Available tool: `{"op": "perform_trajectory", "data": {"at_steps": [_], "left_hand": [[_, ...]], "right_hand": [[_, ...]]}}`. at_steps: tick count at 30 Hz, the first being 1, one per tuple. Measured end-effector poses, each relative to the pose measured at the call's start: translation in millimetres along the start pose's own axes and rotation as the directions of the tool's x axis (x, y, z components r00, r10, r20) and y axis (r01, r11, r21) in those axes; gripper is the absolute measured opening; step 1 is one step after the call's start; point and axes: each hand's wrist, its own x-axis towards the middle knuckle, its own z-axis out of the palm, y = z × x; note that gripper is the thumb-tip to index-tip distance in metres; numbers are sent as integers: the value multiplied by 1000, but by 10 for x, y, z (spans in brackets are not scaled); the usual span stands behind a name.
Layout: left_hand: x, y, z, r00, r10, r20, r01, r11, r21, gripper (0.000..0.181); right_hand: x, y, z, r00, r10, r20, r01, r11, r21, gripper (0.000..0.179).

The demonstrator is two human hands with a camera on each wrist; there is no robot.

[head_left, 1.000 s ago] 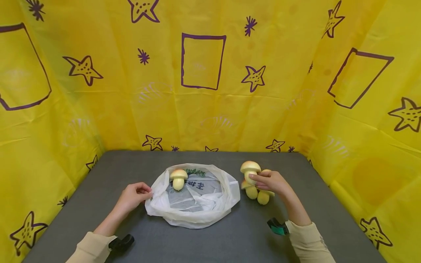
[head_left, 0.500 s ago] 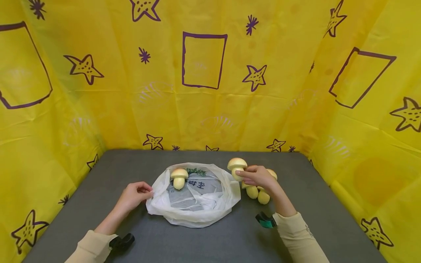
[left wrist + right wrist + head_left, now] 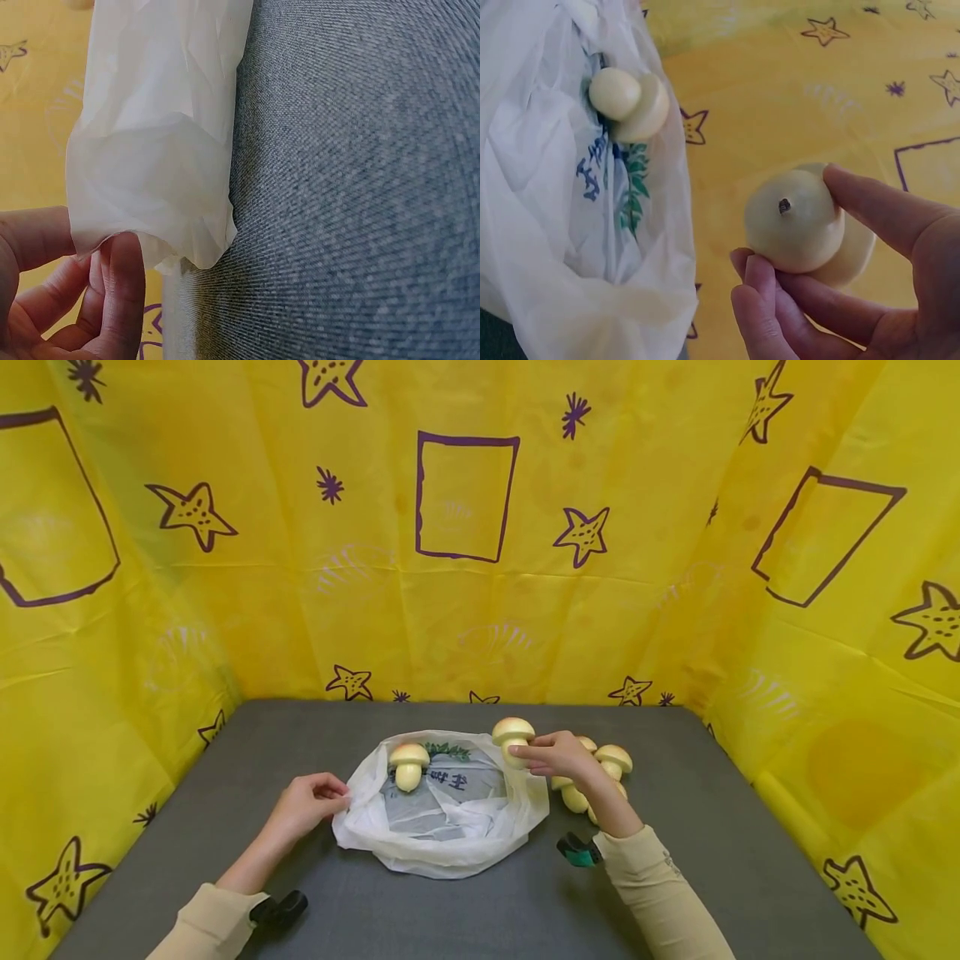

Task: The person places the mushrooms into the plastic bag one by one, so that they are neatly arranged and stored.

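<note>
My right hand (image 3: pixel 566 756) holds a toy mushroom (image 3: pixel 513 732) by its pale stem, thumb on one side and fingers on the other. The mushroom has a rounded cream cap tinged orange and overlaps the right rim of a white plastic bag (image 3: pixel 442 862) in the head view. Spread wide, the bag lies on the table with its mouth up. Inside it, towards the back left, is another toy mushroom (image 3: pixel 408 764). My left hand (image 3: pixel 306 803) pinches the left edge of the bag; the left wrist view shows the thin plastic (image 3: pixel 154 165) between thumb and fingers.
Several more toy mushrooms (image 3: pixel 615 762) lie in a cluster right of the bag, partly hidden behind my right hand and forearm. The dark grey table (image 3: pixel 420 918) is bounded at the back and sides by a yellow cloth (image 3: pixel 465 635) with purple starfish drawings.
My right hand has carried the toy mushroom leftward from the cluster to the bag's right rim, uncovering more of the cluster. My left hand stays at the bag's edge.
</note>
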Motion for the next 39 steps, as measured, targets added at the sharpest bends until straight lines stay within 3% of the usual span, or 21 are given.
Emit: {"op": "perform_trajectory", "data": {"at_steps": [17,28,34,39], "left_hand": [[31,-24,27,1000,-10,3,10,1000,5,16],[44,-1,11,1000,-8,0,8,1000,7,15],[34,19,12,1000,12,0,-12,1000,23,16],[31,7,20,1000,18,-1,-18,999,32,15]], "right_hand": [[248,-219,412,998,23,63,-21,999,-39,61],[540,-191,593,992,98,82,-100,995,25,44],[639,-170,727,987,136,86,-142,987,74,50],[696,-147,832,985,162,62,-165,985,46,50]]}}
